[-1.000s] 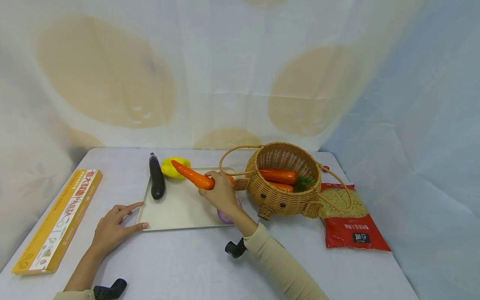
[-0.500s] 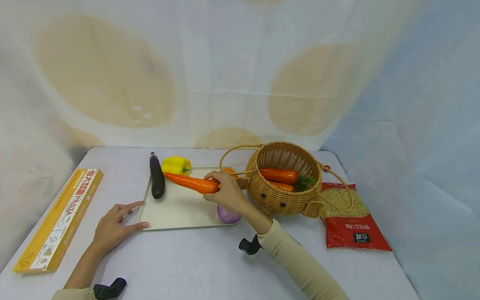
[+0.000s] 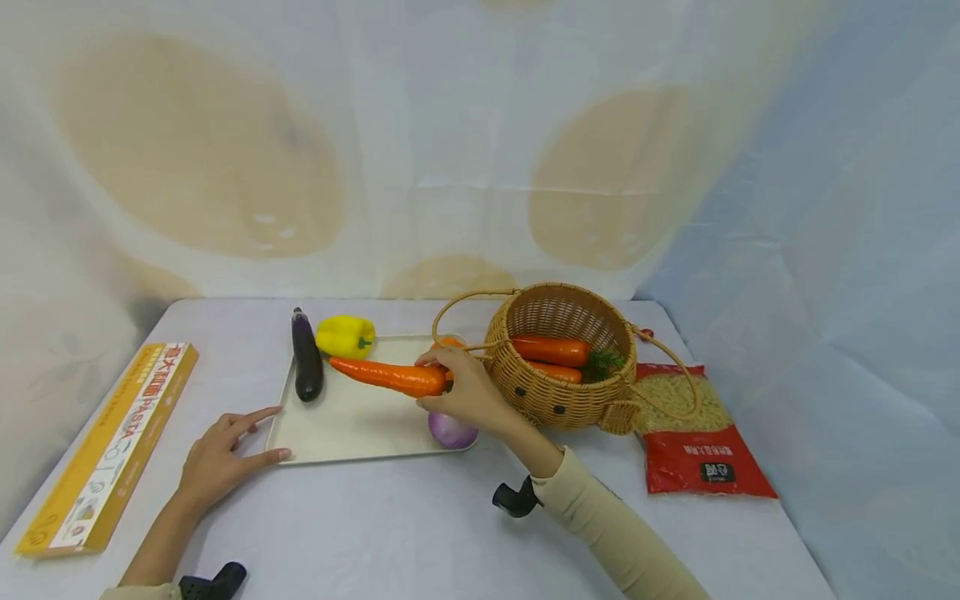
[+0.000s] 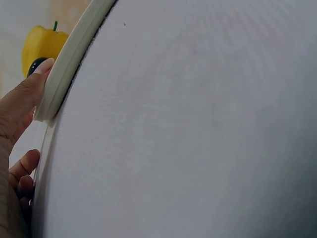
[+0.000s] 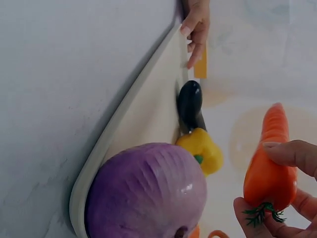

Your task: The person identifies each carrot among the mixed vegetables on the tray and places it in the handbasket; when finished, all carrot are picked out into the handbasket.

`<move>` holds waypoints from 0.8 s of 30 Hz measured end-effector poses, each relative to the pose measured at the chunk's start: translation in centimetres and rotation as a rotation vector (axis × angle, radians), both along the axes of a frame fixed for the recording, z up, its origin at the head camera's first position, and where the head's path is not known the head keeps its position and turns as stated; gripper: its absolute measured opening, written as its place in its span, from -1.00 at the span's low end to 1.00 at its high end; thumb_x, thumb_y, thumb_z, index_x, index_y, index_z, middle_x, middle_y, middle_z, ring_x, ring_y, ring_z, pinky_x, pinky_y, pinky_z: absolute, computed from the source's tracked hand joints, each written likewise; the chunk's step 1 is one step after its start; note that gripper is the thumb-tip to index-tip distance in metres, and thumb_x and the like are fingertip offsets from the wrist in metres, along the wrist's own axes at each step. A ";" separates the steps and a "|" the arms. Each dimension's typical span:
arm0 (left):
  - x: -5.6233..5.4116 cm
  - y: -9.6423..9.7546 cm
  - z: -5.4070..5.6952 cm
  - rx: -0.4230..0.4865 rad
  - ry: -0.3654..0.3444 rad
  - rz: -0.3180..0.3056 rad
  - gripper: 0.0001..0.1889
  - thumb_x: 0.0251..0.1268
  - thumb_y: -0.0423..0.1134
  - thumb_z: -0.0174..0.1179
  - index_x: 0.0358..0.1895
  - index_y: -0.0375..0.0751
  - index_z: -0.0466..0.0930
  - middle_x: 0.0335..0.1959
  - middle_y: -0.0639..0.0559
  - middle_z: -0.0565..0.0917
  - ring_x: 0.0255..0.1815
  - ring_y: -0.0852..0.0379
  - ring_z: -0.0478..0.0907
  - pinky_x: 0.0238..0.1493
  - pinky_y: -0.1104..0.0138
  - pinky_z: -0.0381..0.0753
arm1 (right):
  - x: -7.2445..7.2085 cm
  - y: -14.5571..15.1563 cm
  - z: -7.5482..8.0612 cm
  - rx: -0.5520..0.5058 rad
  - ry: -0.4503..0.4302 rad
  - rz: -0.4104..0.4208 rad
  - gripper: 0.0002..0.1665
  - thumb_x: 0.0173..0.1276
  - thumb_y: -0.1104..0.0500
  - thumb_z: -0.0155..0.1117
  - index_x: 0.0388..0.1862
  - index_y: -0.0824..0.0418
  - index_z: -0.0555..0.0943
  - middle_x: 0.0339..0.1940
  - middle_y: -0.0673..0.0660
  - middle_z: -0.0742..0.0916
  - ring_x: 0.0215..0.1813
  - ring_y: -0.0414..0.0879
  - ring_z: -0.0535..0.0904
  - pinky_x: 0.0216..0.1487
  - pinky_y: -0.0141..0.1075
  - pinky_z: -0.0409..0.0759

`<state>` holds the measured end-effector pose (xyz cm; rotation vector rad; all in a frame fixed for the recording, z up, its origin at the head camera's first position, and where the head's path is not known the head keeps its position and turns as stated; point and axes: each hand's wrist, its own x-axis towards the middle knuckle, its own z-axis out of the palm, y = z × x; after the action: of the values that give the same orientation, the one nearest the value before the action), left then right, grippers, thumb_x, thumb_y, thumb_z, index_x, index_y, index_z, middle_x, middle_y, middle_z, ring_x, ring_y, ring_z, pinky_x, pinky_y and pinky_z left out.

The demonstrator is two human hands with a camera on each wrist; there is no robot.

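My right hand holds a carrot by its thick end above the white tray, the tip pointing left. In the right wrist view, thumb and fingers pinch the carrot near its green top. My left hand touches the tray's near left corner with thumb and forefinger spread. An eggplant lies along the tray's left side, beside a yellow bell pepper at the back. A purple onion sits at the near right corner. An orange item is partly hidden behind my right hand.
Right of the tray stands a wicker basket with raised handles and carrots inside. A red bag of pasta lies right of it. A yellow pasta box lies at the far left.
My right hand has drawn back to the right with the carrot, whose tip has dropped and come away from over the pepper. More of the onion shows. The left hand stays at the tray corner.
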<state>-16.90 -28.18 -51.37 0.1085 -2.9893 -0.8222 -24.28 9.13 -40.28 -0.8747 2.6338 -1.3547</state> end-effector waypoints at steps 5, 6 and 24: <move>0.2 0.1 0.2 0.000 -0.008 -0.002 -0.15 0.02 0.32 0.38 0.38 0.00 0.44 0.03 -0.28 0.49 -0.13 -0.08 0.36 -0.28 0.15 0.26 | 0.4 0.7 0.6 -0.005 -0.005 0.011 -0.46 0.04 0.30 0.57 0.04 0.16 0.64 0.01 0.06 0.68 -0.02 -0.13 0.55 0.03 -0.28 0.54; 0.2 0.1 0.2 -0.001 -0.009 -0.001 -0.15 0.02 0.32 0.38 0.38 0.00 0.44 0.03 -0.27 0.49 -0.13 -0.07 0.36 -0.28 0.15 0.26 | 0.5 0.9 0.8 -0.008 -0.009 0.012 -0.46 0.03 0.31 0.56 0.04 0.14 0.64 0.00 0.06 0.68 -0.02 -0.13 0.55 0.03 -0.28 0.54; 0.0 0.0 0.0 0.004 0.017 -0.003 -0.16 0.01 0.32 0.39 0.37 0.02 0.47 0.02 -0.24 0.52 -0.18 -0.03 0.35 -0.29 0.19 0.23 | 0.0 4.7 3.7 0.011 -0.029 0.011 -0.43 0.02 0.29 0.55 0.08 0.13 0.65 0.17 0.09 0.67 0.14 -0.03 0.54 0.17 -0.12 0.49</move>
<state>-16.90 -28.22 -51.39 0.0963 -2.9731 -0.8259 -24.26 13.83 -36.54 -0.8602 2.6084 -1.3383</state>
